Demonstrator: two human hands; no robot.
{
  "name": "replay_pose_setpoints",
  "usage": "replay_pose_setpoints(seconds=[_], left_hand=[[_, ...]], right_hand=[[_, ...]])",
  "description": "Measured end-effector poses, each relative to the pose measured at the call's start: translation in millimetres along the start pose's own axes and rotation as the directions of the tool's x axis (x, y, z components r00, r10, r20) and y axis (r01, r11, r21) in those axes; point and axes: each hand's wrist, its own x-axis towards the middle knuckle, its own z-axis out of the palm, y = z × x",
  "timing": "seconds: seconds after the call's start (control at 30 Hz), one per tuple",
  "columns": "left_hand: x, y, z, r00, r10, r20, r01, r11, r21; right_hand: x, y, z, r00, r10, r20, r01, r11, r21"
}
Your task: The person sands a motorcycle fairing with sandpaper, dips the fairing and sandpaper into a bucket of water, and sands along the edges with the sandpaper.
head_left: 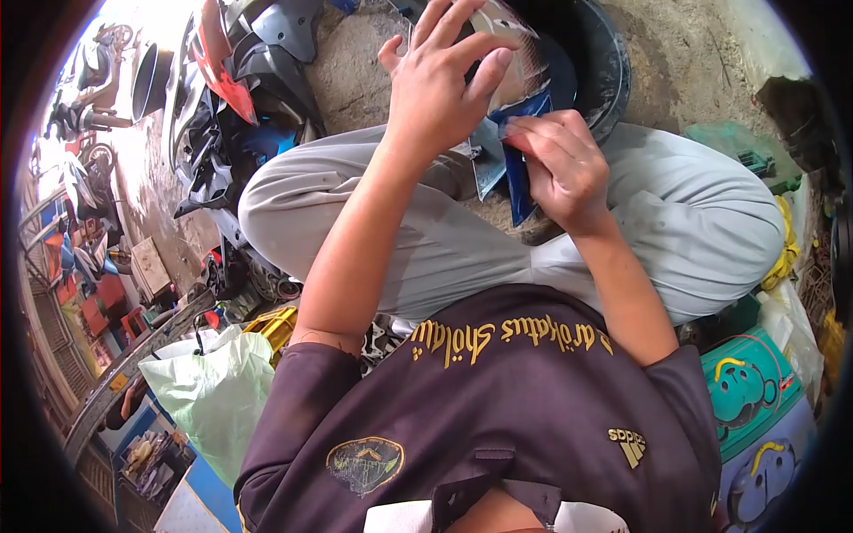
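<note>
My left hand (444,84) is spread over a glossy piece with a blue edge, its thumb and fingers apart. Whether the palm presses on the piece is hidden. My right hand (564,169) pinches the near edge of this blue-edged glossy panel (518,182), between thumb and fingertips. The panel has a shiny, silvery, see-through-looking face and stands tilted between my crossed legs. Behind it, a black tub (615,80) rests on the ground, partly covered by the panel and my hands.
Red, grey and black motorbike fairings (227,75) are piled at the left. A pale green plastic bag (209,382) and a yellow crate (274,329) lie by my left side. At my right are a green bear-print box (751,377) and a green plastic piece (755,160).
</note>
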Motion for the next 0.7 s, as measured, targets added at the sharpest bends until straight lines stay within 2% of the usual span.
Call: replay_pose_setpoints(seconds=[0.4, 0.5, 0.53, 0.63, 0.7], left_hand=[[1.3, 1.7, 2.7, 1.000, -0.001, 0.000, 0.001, 1.000, 0.008], [-0.9, 1.7, 1.6, 1.000, -0.009, 0.013, 0.008, 1.000, 0.018], [0.1, 1.5, 1.0, 1.000, -0.011, 0.014, 0.011, 1.000, 0.022], [-0.2, 2.4, 0.5, 1.000, -0.012, 0.009, 0.012, 1.000, 0.003], [-0.4, 2.9, 0.7, 1.000, -0.013, 0.015, 0.013, 1.000, 0.001]], right_hand=[[4.5, -4.5, -2.4, 0.997, 0.051, -0.052, -0.052, 0.999, -0.009], [-2.1, 0.7, 2.4, 0.998, 0.061, -0.008, -0.061, 0.998, -0.027], [-2.4, 6.2, 2.1, 0.991, 0.127, -0.037, -0.128, 0.991, -0.043], [1.4, -6.6, 0.5, 0.995, 0.091, -0.027, -0.092, 0.996, -0.022], [-1.9, -12.2, 3.5, 0.991, 0.127, -0.032, -0.127, 0.992, 0.002]])
